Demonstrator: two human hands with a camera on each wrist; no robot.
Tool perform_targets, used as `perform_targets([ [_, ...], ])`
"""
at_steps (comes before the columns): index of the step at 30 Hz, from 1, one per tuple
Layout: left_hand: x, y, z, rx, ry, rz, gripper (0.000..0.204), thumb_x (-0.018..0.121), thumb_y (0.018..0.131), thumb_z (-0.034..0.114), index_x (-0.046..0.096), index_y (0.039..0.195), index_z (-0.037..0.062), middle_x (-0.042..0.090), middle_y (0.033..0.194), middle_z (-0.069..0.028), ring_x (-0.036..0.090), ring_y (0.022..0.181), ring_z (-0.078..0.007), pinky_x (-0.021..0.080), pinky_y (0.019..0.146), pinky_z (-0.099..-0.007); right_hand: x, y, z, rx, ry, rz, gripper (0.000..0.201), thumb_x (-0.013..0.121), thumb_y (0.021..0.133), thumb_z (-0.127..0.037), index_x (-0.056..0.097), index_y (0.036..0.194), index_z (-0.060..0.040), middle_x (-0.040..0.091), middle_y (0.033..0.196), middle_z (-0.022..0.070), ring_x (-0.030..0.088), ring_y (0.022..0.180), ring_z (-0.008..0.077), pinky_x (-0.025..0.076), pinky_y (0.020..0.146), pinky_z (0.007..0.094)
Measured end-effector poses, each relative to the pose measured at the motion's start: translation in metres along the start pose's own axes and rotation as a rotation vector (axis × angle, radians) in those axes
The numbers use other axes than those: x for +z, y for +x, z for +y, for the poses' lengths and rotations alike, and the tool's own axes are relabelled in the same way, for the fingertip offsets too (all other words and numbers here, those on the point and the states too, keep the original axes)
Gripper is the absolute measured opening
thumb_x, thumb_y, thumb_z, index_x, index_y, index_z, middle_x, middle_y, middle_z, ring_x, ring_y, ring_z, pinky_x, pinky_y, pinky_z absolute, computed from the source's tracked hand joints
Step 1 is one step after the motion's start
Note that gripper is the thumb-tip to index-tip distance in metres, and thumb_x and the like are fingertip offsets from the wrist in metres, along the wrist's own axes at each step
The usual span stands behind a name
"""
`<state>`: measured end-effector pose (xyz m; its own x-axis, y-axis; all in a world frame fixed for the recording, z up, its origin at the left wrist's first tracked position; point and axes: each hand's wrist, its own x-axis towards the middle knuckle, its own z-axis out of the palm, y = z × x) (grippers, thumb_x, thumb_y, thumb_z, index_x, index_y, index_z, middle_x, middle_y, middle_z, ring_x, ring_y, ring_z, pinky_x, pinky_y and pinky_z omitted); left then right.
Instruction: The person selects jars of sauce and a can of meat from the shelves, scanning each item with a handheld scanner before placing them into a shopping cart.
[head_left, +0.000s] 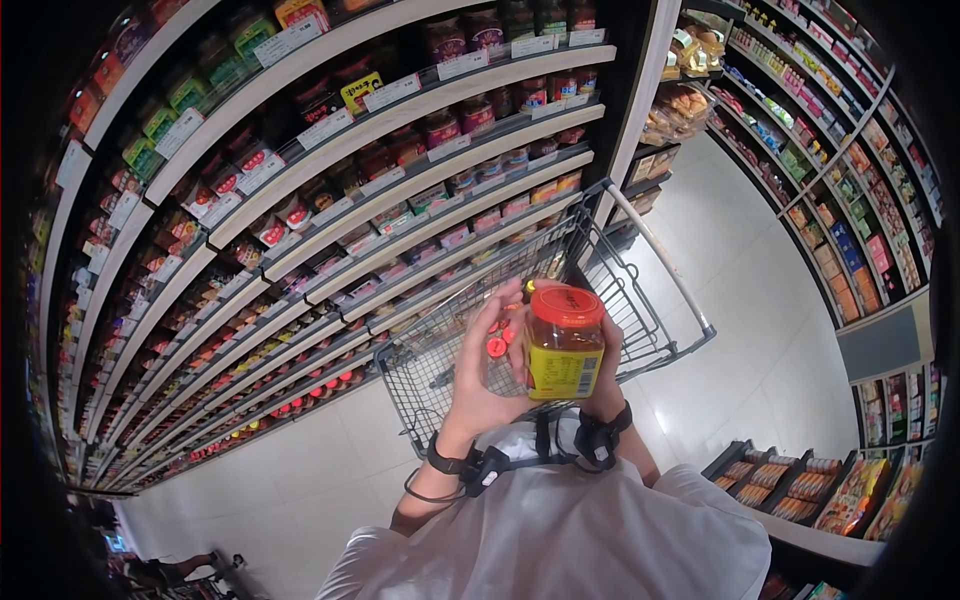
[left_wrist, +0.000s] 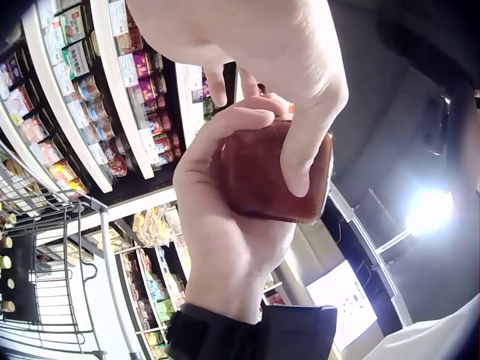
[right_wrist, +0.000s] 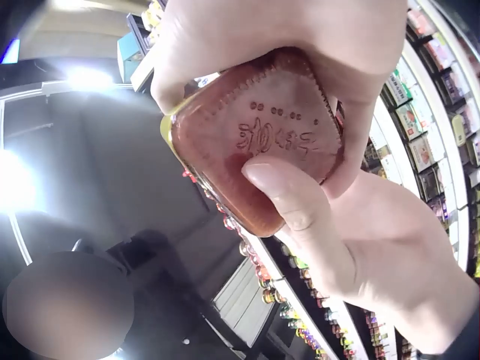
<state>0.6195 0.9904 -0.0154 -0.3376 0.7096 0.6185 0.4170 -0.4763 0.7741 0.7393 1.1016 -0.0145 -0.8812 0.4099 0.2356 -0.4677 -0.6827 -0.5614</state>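
A square clear jar (head_left: pixel 563 345) with a red lid, a yellow label and reddish-brown contents is upright in the head view, in front of my chest. My right hand (head_left: pixel 607 375) grips it from the right, fingers curled round its side. My left hand (head_left: pixel 477 365) is on its left, fingers extended. In the left wrist view, the left thumb (left_wrist: pixel 300 161) lies straight against the jar's base. Raised lettering marks that base (right_wrist: pixel 281 135) in the right wrist view, where the right hand (right_wrist: pixel 300 26) wraps the jar and the left thumb touches it.
A wire shopping cart (head_left: pixel 400 385) stands just beyond my hands, with red-lidded jars (head_left: pixel 497 346) inside. Long shelves (head_left: pixel 340 215) of packaged jars curve along the left. Bagged goods (head_left: pixel 675 112) hang beyond the cart, and a low display (head_left: pixel 800 485) is at the right.
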Motion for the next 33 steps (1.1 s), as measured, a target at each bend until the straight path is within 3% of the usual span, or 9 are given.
perform_targets([
  [2, 0.001, -0.004, 0.0, -0.05, -0.044, -0.022, 0.122, 0.093, 0.056, 0.007, 0.025, 0.156, 0.0154, 0.04, 0.153, -0.025, 0.043, 0.14, -0.0371, 0.032, 0.116, -0.0496, 0.007, -0.002, 0.004, -0.03, 0.068, 0.027, 0.081, 0.035, 0.094, -0.067, 0.043, 0.143, -0.003, 0.061, 0.117, 0.0201, 0.066, 0.081, 0.0312, 0.056, 0.067, 0.0404],
  [6, 0.002, -0.007, 0.005, -0.117, -0.029, -0.004, 0.105, 0.084, 0.052, -0.001, 0.044, 0.149, 0.0094, 0.048, 0.148, -0.0215, 0.049, 0.135, -0.0381, 0.04, 0.111, -0.0455, 0.006, -0.007, 0.006, -0.067, 0.292, -0.11, 0.071, 0.03, 0.097, -0.062, 0.056, 0.131, -0.0058, 0.064, 0.121, 0.0144, 0.066, 0.097, 0.0253, 0.054, 0.085, 0.0347],
  [11, 0.001, -0.013, 0.008, -0.159, 0.01, -0.008, 0.096, 0.08, 0.051, -0.005, 0.053, 0.142, 0.0066, 0.053, 0.145, -0.0216, 0.05, 0.135, -0.0384, 0.04, 0.111, -0.0456, -0.002, -0.021, 0.004, 0.035, -0.24, 0.276, 0.089, 0.037, 0.089, -0.071, 0.043, 0.141, 0.0017, 0.063, 0.112, 0.0208, 0.067, 0.079, 0.0301, 0.057, 0.065, 0.0398],
  [14, -0.001, -0.004, 0.007, 0.008, 0.072, -0.079, 0.092, 0.076, 0.051, -0.01, 0.055, 0.14, 0.0063, 0.052, 0.146, -0.0214, 0.052, 0.133, -0.0372, 0.042, 0.11, -0.0446, -0.011, -0.023, 0.006, -0.013, -0.302, 0.224, 0.094, 0.046, 0.084, -0.072, 0.042, 0.14, 0.0037, 0.063, 0.115, 0.0203, 0.068, 0.085, 0.0299, 0.058, 0.072, 0.0388],
  [18, 0.004, -0.01, 0.003, -0.005, -0.007, -0.029, 0.091, 0.073, 0.052, -0.015, 0.057, 0.139, 0.007, 0.052, 0.147, -0.0216, 0.054, 0.132, -0.0368, 0.043, 0.108, -0.0434, 0.0, -0.013, -0.005, -0.071, -0.392, 0.142, 0.101, 0.057, 0.076, -0.074, 0.044, 0.138, 0.0042, 0.063, 0.116, 0.0189, 0.068, 0.091, 0.0282, 0.057, 0.08, 0.0369],
  [22, 0.003, -0.01, 0.001, 0.002, 0.039, -0.039, 0.092, 0.075, 0.052, -0.014, 0.056, 0.14, 0.0076, 0.052, 0.147, -0.0211, 0.055, 0.132, -0.0359, 0.05, 0.098, -0.0398, -0.004, -0.02, -0.003, -0.057, -0.412, 0.153, 0.088, 0.047, 0.083, -0.073, 0.053, 0.131, 0.0002, 0.065, 0.118, 0.0148, 0.067, 0.098, 0.0228, 0.055, 0.084, 0.033],
  [26, 0.003, -0.004, 0.008, -0.088, 0.109, -0.018, 0.093, 0.081, 0.051, -0.007, 0.055, 0.14, 0.0076, 0.052, 0.146, -0.0185, 0.058, 0.127, -0.0355, 0.051, 0.096, -0.0386, -0.002, -0.017, 0.004, 0.027, -0.255, 0.307, 0.079, 0.039, 0.092, -0.066, 0.047, 0.138, -0.0022, 0.065, 0.115, 0.0187, 0.069, 0.091, 0.029, 0.058, 0.079, 0.0374],
  [29, 0.002, 0.0, 0.019, -0.262, 0.079, -0.015, 0.098, 0.086, 0.049, 0.0, 0.053, 0.141, 0.0069, 0.053, 0.142, -0.0148, 0.057, 0.124, -0.0357, 0.046, 0.104, -0.0409, -0.015, -0.016, 0.025, 0.072, 0.023, 0.503, 0.071, 0.031, 0.099, -0.062, 0.049, 0.139, -0.0058, 0.066, 0.116, 0.0183, 0.071, 0.091, 0.0305, 0.059, 0.078, 0.04],
  [33, 0.003, 0.004, 0.018, -0.233, 0.093, -0.044, 0.106, 0.09, 0.047, 0.005, 0.048, 0.144, 0.0069, 0.053, 0.14, -0.0122, 0.054, 0.123, -0.0343, 0.047, 0.101, -0.0419, -0.019, -0.021, 0.029, 0.149, 0.302, 0.368, 0.066, 0.029, 0.102, -0.058, 0.054, 0.136, -0.0069, 0.065, 0.124, 0.0136, 0.068, 0.105, 0.0263, 0.056, 0.09, 0.04],
])
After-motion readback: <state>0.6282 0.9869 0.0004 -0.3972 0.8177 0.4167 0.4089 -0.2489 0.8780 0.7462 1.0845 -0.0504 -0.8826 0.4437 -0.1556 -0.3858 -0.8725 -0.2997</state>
